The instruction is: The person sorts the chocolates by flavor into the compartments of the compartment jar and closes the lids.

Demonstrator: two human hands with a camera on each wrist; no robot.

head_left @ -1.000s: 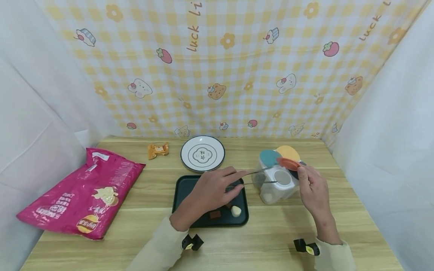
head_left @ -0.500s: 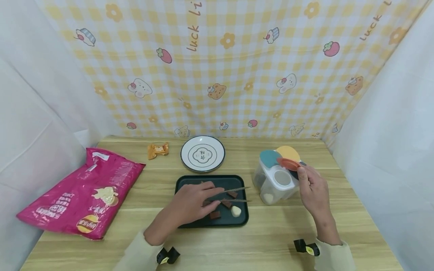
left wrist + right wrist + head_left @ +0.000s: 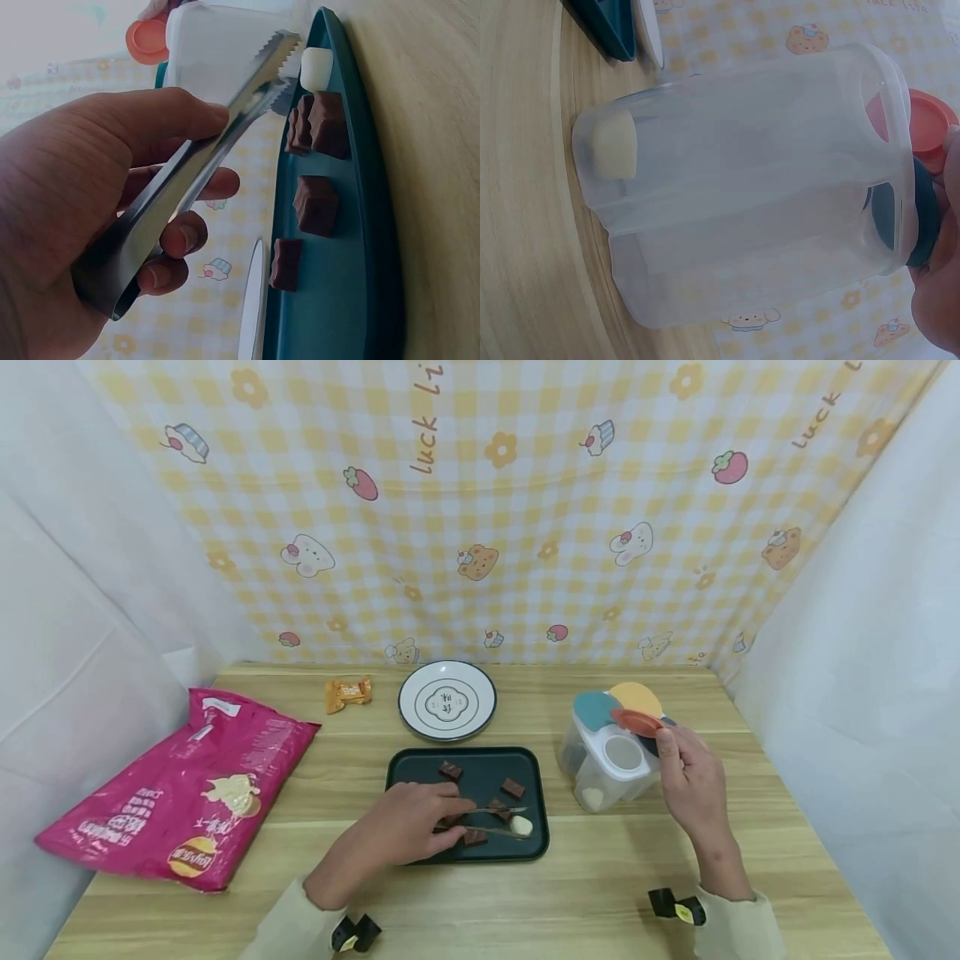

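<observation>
In the head view my left hand (image 3: 408,827) holds metal tongs (image 3: 169,187) low over a dark green tray (image 3: 412,766). Their spread tips lie on either side of a white marshmallow (image 3: 521,826); whether they touch it I cannot tell. Several brown chocolate pieces (image 3: 513,788) lie about the tray, some partly covered by hand and tongs. To the right, my right hand (image 3: 693,777) pinches the raised orange lid (image 3: 637,722) of a clear container (image 3: 600,781), leaving one round opening uncovered. Through its wall another white marshmallow (image 3: 615,144) shows at the bottom.
A white plate (image 3: 447,727) with a dark rim stands behind the tray. An orange-wrapped sweet (image 3: 348,693) lies to its left. At the far left sits a large magenta chip bag (image 3: 180,785). The container's other lids, teal (image 3: 596,711) and yellow (image 3: 636,697), are down.
My left hand has drawn back from the container's opening to the tray, and the tongs have come down around the marshmallow there. The right hand keeps its hold on the orange lid.
</observation>
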